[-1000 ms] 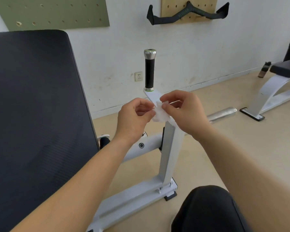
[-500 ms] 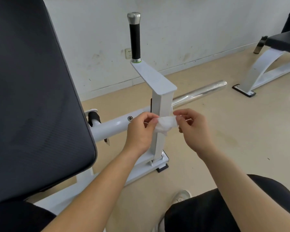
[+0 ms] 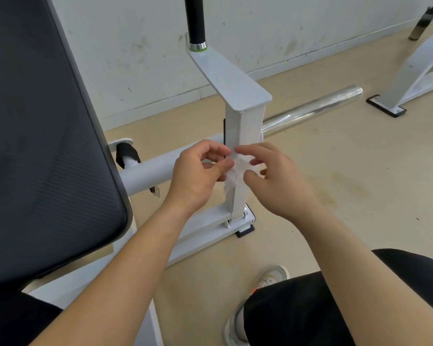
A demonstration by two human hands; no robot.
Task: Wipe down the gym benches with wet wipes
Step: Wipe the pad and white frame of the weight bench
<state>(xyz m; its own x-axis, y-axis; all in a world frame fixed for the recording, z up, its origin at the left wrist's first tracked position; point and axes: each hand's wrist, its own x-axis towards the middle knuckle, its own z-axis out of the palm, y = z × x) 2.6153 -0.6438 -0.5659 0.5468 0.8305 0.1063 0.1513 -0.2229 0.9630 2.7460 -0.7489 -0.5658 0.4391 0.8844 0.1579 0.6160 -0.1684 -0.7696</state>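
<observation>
One crumpled white wet wipe [image 3: 233, 178] hangs in the air between our two hands, in front of the lower half of the bench's single white upright post [image 3: 244, 126]; we cannot tell whether it touches the post. Our left hand [image 3: 198, 176] pinches its left edge, thumb and curled fingers closed together on the tissue. Our right hand [image 3: 280, 186] grips the other side, thumb and forefinger on the wipe and the remaining fingers loosely bent and slightly apart. Behind the left hand runs one horizontal white tube [image 3: 148, 172], joining the post to the frame under the one large black back pad [image 3: 48, 146], which fills the left side of the view and leans upward. On top of the post sits one flat white arm [image 3: 230, 76], and from its far end rises one black grip [image 3: 196, 18] with a chrome collar. One chrome bar [image 3: 315, 108] sticks out to the right from behind the post. At the post's foot, one white base rail [image 3: 200, 236] lies on the beige floor [image 3: 348, 183]. Nearer to us we count two light shoes, one [image 3: 274, 274] by our right knee and one [image 3: 235, 325] lower down, both partly hidden by black shorts. At the upper right stands one more white bench frame [image 3: 415, 68], well apart, close to the scuffed white wall [image 3: 135, 46].
</observation>
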